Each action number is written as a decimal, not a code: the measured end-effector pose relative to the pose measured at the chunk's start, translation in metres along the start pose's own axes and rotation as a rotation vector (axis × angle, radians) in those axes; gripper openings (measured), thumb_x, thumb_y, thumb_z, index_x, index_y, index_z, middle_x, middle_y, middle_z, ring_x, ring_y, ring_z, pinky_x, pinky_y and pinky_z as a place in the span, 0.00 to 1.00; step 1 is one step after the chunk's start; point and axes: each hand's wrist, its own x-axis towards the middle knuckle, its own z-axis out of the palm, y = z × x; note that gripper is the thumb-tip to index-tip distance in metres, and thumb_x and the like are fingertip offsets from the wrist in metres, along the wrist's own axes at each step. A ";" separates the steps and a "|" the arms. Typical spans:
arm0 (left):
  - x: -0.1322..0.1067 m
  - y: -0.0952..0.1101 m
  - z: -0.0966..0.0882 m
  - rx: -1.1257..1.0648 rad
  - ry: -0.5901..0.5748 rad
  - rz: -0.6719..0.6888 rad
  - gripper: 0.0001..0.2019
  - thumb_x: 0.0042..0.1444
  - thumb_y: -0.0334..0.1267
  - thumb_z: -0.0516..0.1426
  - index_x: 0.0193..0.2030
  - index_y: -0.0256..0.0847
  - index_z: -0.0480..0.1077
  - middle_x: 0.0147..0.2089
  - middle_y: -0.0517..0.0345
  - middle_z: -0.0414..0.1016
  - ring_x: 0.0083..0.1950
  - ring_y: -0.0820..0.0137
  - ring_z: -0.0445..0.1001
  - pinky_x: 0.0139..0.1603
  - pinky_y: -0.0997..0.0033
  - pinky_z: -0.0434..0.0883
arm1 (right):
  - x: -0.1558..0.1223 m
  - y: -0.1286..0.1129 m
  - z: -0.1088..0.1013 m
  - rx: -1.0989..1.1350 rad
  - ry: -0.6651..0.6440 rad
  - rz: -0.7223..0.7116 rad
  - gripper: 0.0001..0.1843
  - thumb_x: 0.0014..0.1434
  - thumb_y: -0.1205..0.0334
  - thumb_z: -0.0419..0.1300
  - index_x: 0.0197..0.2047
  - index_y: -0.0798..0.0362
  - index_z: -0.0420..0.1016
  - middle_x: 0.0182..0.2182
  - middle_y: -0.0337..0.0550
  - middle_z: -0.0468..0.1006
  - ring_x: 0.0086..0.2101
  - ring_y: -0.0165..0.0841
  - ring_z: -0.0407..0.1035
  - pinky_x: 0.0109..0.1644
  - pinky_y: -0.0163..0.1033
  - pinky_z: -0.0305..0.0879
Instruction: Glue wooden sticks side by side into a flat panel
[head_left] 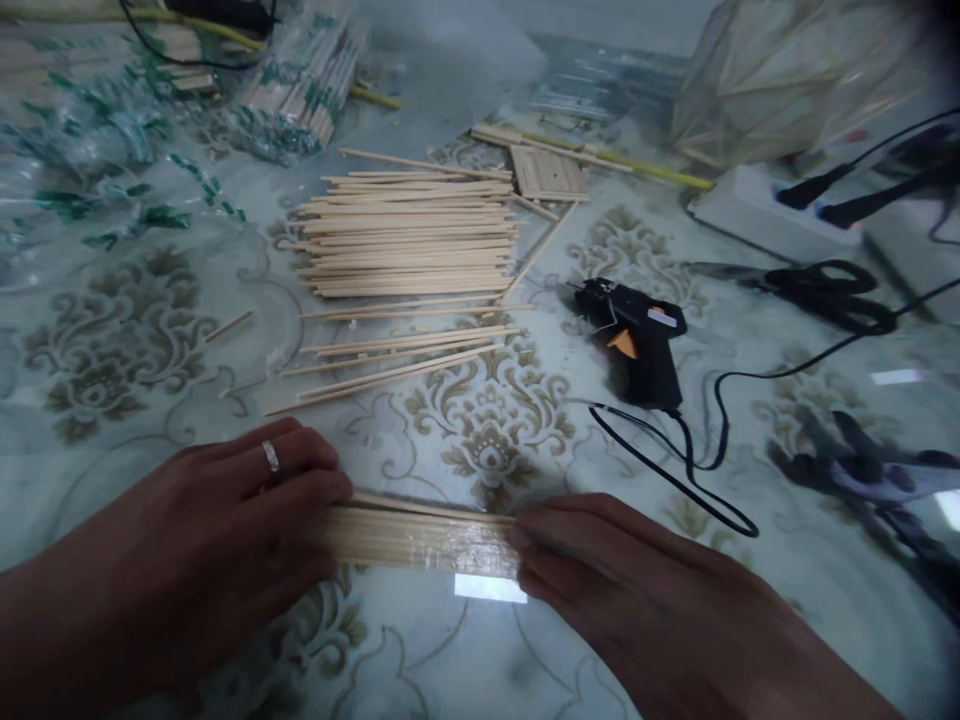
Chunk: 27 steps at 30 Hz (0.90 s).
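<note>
A flat panel of wooden sticks laid side by side point(424, 535) lies on the glossy patterned table near me. My left hand point(225, 525), with a ring on one finger, lies flat over the panel's left end, fingers stretched out and pressing on it. My right hand point(615, 570) presses its fingertips against the panel's right end, fingers extended and close together. Farther back sits a pile of loose wooden sticks point(409, 240), with a few stray sticks point(390, 360) spread between the pile and my hands.
A black hot glue gun point(637, 335) lies right of the pile, its cord point(675, 470) looping toward my right hand. Black scissors point(817, 290) and a white power strip point(765, 210) sit at the right. Plastic bags of sticks point(300, 90) and a small stick panel point(546, 172) lie at the back.
</note>
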 end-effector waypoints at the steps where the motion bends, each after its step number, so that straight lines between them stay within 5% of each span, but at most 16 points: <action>1: 0.000 -0.001 -0.002 -0.013 -0.043 0.011 0.04 0.71 0.35 0.58 0.50 0.47 0.73 0.46 0.61 0.78 0.42 0.74 0.79 0.41 0.77 0.76 | 0.000 0.000 0.001 0.017 0.012 -0.003 0.20 0.76 0.72 0.49 0.52 0.49 0.82 0.46 0.47 0.86 0.47 0.39 0.82 0.47 0.41 0.84; 12: -0.001 0.002 -0.009 -0.041 -0.077 -0.024 0.03 0.71 0.33 0.58 0.49 0.44 0.72 0.48 0.61 0.76 0.43 0.72 0.78 0.42 0.70 0.74 | -0.003 0.002 0.011 0.102 0.114 0.036 0.25 0.72 0.71 0.53 0.63 0.40 0.80 0.48 0.44 0.88 0.43 0.41 0.85 0.48 0.40 0.86; 27: -0.005 0.009 -0.009 0.023 -0.053 -0.063 0.08 0.71 0.33 0.58 0.55 0.44 0.69 0.47 0.59 0.77 0.45 0.68 0.79 0.41 0.67 0.75 | -0.001 0.001 0.002 0.081 0.047 0.018 0.22 0.73 0.71 0.52 0.59 0.43 0.82 0.47 0.43 0.88 0.44 0.39 0.83 0.45 0.41 0.85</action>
